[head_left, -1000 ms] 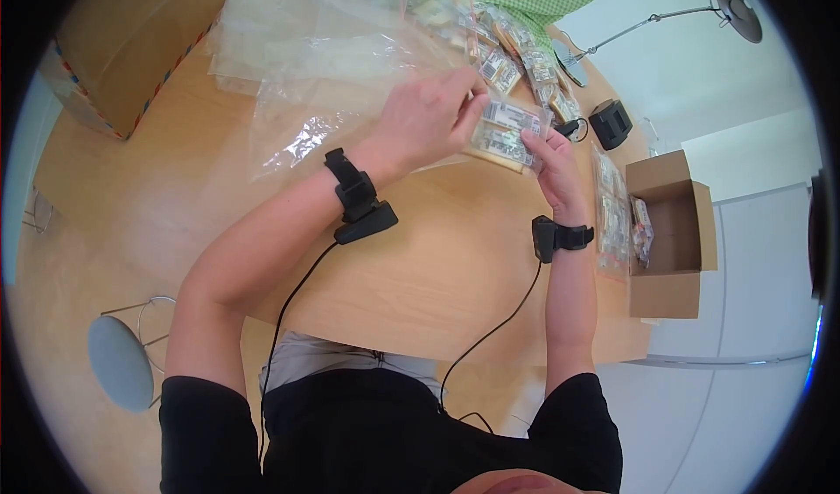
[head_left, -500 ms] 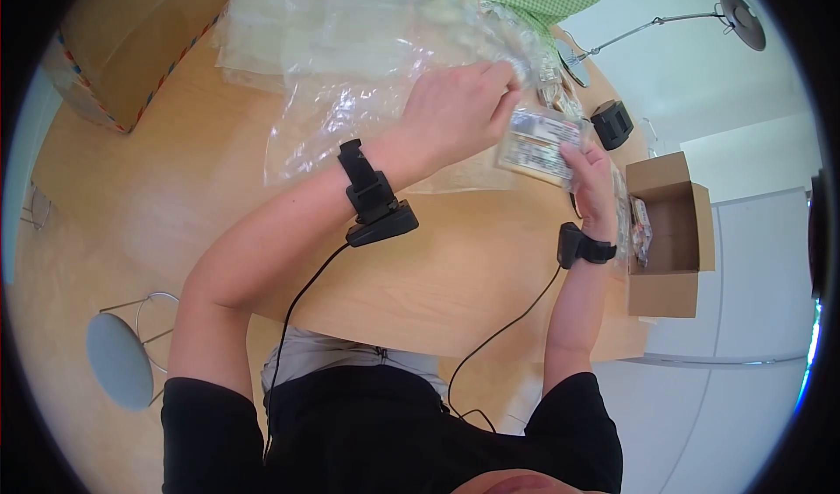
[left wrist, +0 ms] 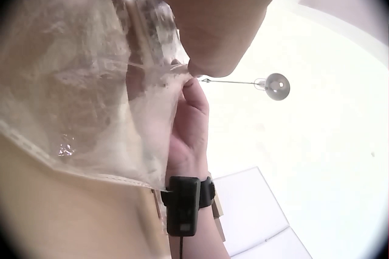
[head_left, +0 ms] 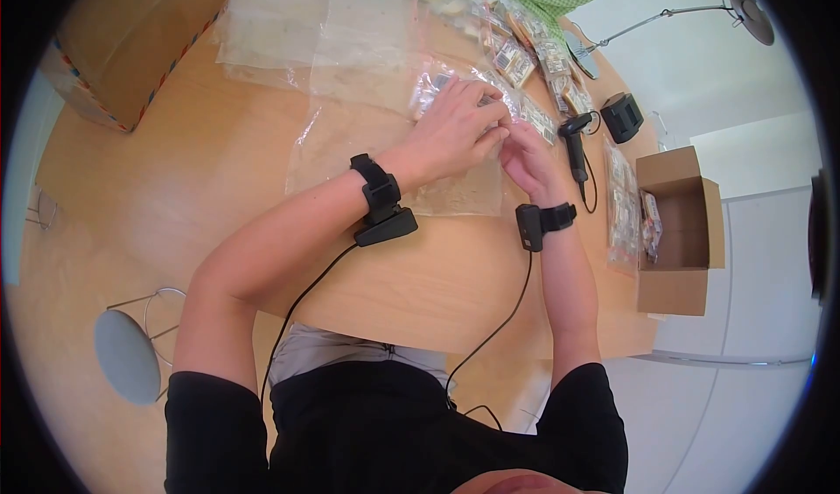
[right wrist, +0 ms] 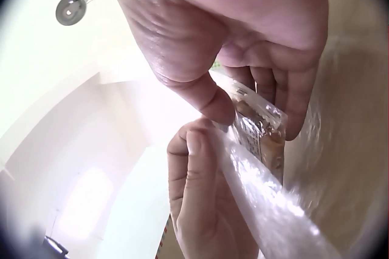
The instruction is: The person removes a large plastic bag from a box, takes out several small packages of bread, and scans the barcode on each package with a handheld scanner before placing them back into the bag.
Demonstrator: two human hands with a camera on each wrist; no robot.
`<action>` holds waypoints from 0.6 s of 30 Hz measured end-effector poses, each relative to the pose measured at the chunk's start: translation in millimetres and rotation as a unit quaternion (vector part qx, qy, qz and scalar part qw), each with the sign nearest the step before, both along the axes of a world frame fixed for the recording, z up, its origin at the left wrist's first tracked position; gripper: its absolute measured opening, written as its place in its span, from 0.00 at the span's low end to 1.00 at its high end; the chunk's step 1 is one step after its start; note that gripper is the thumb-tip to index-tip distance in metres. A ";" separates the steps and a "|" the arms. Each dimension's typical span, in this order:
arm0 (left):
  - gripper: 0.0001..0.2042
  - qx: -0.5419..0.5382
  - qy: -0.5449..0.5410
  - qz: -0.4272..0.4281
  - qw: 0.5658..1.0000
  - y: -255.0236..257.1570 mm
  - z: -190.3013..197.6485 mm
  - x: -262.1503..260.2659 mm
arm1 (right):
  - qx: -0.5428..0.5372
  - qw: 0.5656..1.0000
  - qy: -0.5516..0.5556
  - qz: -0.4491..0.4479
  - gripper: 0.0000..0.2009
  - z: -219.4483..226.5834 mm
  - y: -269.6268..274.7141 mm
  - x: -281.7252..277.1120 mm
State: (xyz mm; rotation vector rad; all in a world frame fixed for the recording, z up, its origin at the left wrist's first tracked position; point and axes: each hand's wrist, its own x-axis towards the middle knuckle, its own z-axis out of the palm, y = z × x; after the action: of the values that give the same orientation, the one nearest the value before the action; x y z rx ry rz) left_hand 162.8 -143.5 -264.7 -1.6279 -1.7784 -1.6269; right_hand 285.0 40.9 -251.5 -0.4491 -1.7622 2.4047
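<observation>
My left hand (head_left: 459,131) and right hand (head_left: 529,161) meet at the edge of a large clear bag (head_left: 455,192). In the left wrist view, the bag (left wrist: 91,101) hangs from my fingertips, and my right hand (left wrist: 191,125) pinches its edge. The right wrist view has my left hand (right wrist: 209,192) pinching the edge, thumb extended. There my right hand (right wrist: 237,34) bends its thumb onto the plastic, its fingers behind a small wrapped packet (right wrist: 261,131). Whether that packet is inside the bag, I cannot tell.
More clear bags (head_left: 271,21) lie at the back left, near a brown paper bag (head_left: 140,39). Packets (head_left: 512,61) are piled behind my hands. On the right are a black scanner (head_left: 575,148), bagged packets (head_left: 623,205) and an open cardboard box (head_left: 682,231).
My right hand has moved back left and in against my left hand; the packet it held out is now largely hidden. The clear bag has shifted slightly right.
</observation>
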 end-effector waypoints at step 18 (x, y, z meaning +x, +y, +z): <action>0.25 -0.014 -0.038 -0.008 0.999 -1.0 -9.1 -7.7 | 0.171 0.983 0.060 0.033 0.19 -49.8 4.4 -48.5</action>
State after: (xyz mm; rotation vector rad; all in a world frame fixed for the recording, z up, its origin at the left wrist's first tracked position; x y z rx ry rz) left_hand 155.0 -144.5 -273.8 -1.6171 -1.8378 -1.6989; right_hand 236.5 45.4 -301.2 -0.2017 -2.1052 2.0554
